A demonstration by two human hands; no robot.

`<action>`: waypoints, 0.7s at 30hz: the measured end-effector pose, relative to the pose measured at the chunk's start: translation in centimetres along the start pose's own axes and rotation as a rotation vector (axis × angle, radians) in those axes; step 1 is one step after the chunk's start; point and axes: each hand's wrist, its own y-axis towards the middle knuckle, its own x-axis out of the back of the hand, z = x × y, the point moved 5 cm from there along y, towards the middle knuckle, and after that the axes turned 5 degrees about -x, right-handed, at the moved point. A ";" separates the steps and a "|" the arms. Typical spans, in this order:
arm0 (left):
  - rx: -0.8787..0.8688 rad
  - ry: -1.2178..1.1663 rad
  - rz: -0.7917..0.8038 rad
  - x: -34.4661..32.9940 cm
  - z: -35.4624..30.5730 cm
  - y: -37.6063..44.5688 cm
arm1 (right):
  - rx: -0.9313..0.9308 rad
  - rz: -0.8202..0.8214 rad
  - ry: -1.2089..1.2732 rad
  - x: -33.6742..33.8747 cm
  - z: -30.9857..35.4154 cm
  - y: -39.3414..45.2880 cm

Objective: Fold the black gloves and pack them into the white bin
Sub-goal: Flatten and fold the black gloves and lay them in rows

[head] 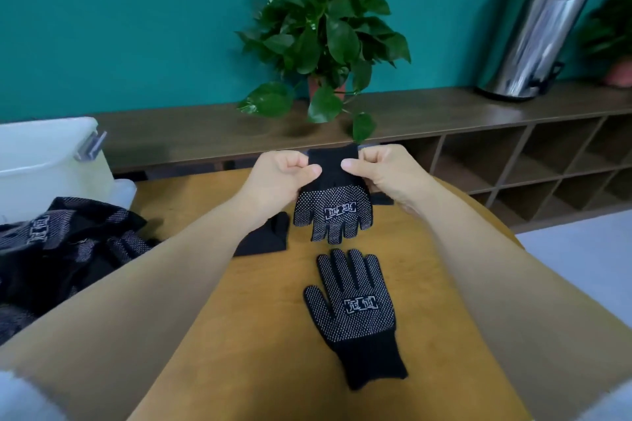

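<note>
Item 1: flat glove [354, 314], black knit with white grip dots and a white printed mark, lying on the wooden table [273, 335] nearest the viewer, fingers pointing away, cuff toward the near edge. Not touched by either hand.

Item 2: held glove [333, 205], same pattern, raised above the table beyond item 1, cuff up, fingers hanging down. Left hand [280, 178] pinches the cuff's left edge between thumb and curled fingers; right hand [383, 169] pinches the right edge likewise. The glove body hangs below and between both grips.

Item 3: plain black piece [265, 237], on the table under the left wrist.

Item 4: glove pile [61, 243], heaped at left.

Item 5: white bin [44, 161], far left, behind the pile.

Item 6: wooden shelf [478, 102] along the teal wall, bearing a potted plant [321, 37] and a steel pedal bin [533, 37].
</note>
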 end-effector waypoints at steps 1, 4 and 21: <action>-0.001 0.006 0.008 -0.3 0.5 0.5 | -0.003 -0.005 -0.001 0.1 -0.5 0.5; -0.001 0.057 0.046 -1.5 2.4 0.7 | -0.059 0.019 -0.003 0.1 -3.1 0.9; -0.176 0.188 0.155 -5.1 4.8 -9.1 | -0.004 0.088 -0.096 0.2 -9.2 -7.8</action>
